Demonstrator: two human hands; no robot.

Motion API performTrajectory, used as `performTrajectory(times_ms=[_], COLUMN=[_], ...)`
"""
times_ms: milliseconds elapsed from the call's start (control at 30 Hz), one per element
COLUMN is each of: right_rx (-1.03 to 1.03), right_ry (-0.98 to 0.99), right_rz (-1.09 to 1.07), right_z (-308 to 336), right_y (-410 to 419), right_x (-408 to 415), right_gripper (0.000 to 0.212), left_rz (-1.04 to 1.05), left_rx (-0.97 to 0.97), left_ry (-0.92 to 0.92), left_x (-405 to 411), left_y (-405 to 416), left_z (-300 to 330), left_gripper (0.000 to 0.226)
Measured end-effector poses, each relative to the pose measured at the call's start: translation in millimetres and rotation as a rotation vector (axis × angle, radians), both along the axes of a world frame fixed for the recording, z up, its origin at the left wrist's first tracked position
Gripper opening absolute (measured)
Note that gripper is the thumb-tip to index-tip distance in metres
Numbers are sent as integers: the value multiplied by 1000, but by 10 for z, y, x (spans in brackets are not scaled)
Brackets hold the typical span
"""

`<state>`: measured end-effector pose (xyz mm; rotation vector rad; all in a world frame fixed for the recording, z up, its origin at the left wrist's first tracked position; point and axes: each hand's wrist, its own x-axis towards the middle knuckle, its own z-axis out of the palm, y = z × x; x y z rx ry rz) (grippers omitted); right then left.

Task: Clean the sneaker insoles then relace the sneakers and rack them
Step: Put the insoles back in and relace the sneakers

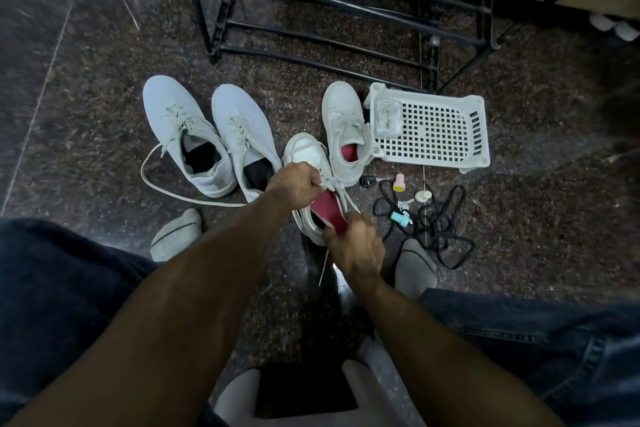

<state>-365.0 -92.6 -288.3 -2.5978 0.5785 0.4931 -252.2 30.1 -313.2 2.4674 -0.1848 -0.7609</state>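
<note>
1. Head view is showing me the near white low-top sneaker [311, 163] lying on the dark speckled stone floor [104, 80], close between my knees, I judge so that both hands can reach it.
2. I am keeping my left hand [294, 180] curled on its tongue and laces, apparently to hold the opening wide.
3. I am pinching the heel end of the red foam insole [327, 210] with my right hand [356, 250], fingers [334, 236] closed on it; the insole is sitting half inside the shoe, tilted up at the heel.
4. Its white partner sneaker [343, 128], red insole inside, is waiting just beyond.
5. A pale grey pair of sneakers [207, 135] is standing to the left, one lace trailing loose.
6. Behind, the black metal shoe rack [346, 10] is standing ready for racking.
</note>
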Motion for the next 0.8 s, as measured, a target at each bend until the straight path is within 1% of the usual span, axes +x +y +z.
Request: performTrajectory(times_ms=[67,200,300,367,433,567,633,700,800], right_rx=[13,-22,-108,-122,-116,-168,-154,-115,-99], right_ry=[-10,-25,-39,-18,-8,-22,-7,-7,7], right_rz=[-57,-84,-10,45,105,274,324,346,397], right_z=[-46,-158,-237,-255,-231,-95,-82,-78,-87], right_y=[72,211,263,245,177,50,40,32,0], right_x=[94,267,350,359,294,64,-20,-58,-36], right_gripper=[38,37,32,31,38,60,64,60,46], left_rz=[7,17,20,18,13,8,12,12,12], left_rx=[2,-10,-15,-7,1,3,2,-2,-7], left_ry=[2,8,5,9,12,20,27,30,25], left_x=[7,16,21,25,26,7,-4,-10,-7], left_y=[-5,-3,-7,-12,-17,-23,-23,-21,-14], left_z=[0,-17,-24,-19,-9,17,21,23,21], left_gripper=[13,11,11,13,15,14,13,12,13])
